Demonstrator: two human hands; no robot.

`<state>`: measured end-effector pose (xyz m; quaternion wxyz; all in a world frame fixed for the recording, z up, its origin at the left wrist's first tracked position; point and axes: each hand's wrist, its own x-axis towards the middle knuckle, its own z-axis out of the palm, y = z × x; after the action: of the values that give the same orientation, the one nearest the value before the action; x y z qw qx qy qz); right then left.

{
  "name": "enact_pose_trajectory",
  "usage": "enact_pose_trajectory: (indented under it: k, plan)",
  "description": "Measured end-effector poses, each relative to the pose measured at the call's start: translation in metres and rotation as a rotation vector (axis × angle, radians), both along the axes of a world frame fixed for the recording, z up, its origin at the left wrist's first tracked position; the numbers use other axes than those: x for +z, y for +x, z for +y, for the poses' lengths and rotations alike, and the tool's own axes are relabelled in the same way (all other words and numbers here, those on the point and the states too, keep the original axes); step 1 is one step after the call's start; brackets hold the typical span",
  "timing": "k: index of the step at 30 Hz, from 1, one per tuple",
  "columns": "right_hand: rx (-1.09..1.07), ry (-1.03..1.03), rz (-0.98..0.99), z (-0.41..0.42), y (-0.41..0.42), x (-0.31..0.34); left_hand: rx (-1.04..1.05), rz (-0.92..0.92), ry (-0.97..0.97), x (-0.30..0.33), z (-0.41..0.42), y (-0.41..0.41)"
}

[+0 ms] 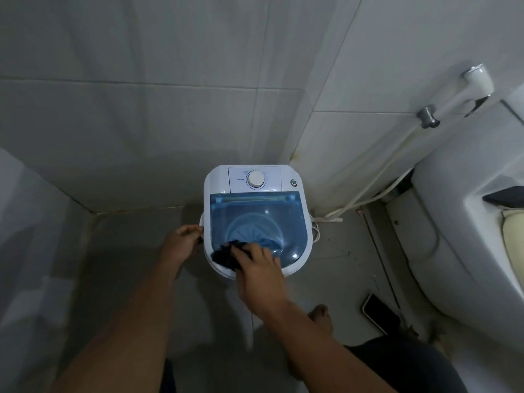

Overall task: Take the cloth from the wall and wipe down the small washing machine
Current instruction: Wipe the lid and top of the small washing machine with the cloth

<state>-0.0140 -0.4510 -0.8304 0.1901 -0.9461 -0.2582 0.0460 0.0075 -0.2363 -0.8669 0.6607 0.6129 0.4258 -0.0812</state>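
Wiping hand: right hand (256, 266) presses dark cloth (225, 255) on the blue lid (255, 217)
Bracing hand: left hand (181, 242) grips the washing machine (218, 182) side

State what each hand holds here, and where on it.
Right hand presses a bunched dark cloth onto the translucent blue lid. Left hand has its grip on the small white washing machine at its left edge.

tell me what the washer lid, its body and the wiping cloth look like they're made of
Lid: translucent blue plastic, glossy; the drum shows through and light glints off it.
Washing machine body: white plastic, smooth, moulded rounded corners.
Cloth under the right hand: dark soft fabric, matte and bunched; the weave is too dim to tell.
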Motion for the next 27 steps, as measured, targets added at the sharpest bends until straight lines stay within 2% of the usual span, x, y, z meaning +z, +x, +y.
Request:
enact_pose_trajectory:
  k: [3, 6, 8, 10, 12, 16, 20, 23, 25, 27]
  plan:
    - [-0.016, 0.120, 0.048, -0.016, 0.035, 0.017, -0.006, 0.008, -0.016, -0.001, 0.002, 0.001]
    - [-0.291, 0.197, 0.003, -0.061, 0.073, 0.021, 0.009, -0.002, -0.023, -0.003, 0.000, 0.002]
    - [-0.469, 0.155, -0.008, -0.082, 0.073, 0.014, 0.028, -0.006, -0.025, -0.003, -0.002, 0.003]
    - [-0.523, 0.141, -0.028, -0.085, 0.051, 0.002, 0.036, -0.010, -0.036, -0.002, -0.003, 0.003]
    - [-0.464, 0.159, -0.064, -0.074, 0.019, -0.009, 0.026, -0.010, -0.036, -0.004, -0.002, 0.004]
    - [-0.181, 0.186, -0.028, -0.020, -0.029, -0.019, 0.010, -0.004, -0.026, -0.005, -0.001, 0.003]
    - [-0.141, 0.375, 0.041, -0.016, -0.007, -0.007, -0.006, -0.008, -0.045, -0.003, 0.001, 0.002]
    - [-0.474, 0.468, 0.000, -0.063, 0.019, -0.006, -0.003, -0.001, -0.041, -0.001, 0.000, 0.003]
    - [-0.696, 0.403, 0.020, -0.088, 0.024, -0.010, -0.003, 0.002, -0.048, 0.000, -0.001, 0.002]
    - [-0.700, 0.339, 0.048, -0.094, 0.013, -0.018, 0.000, 0.005, -0.064, 0.001, 0.000, 0.003]
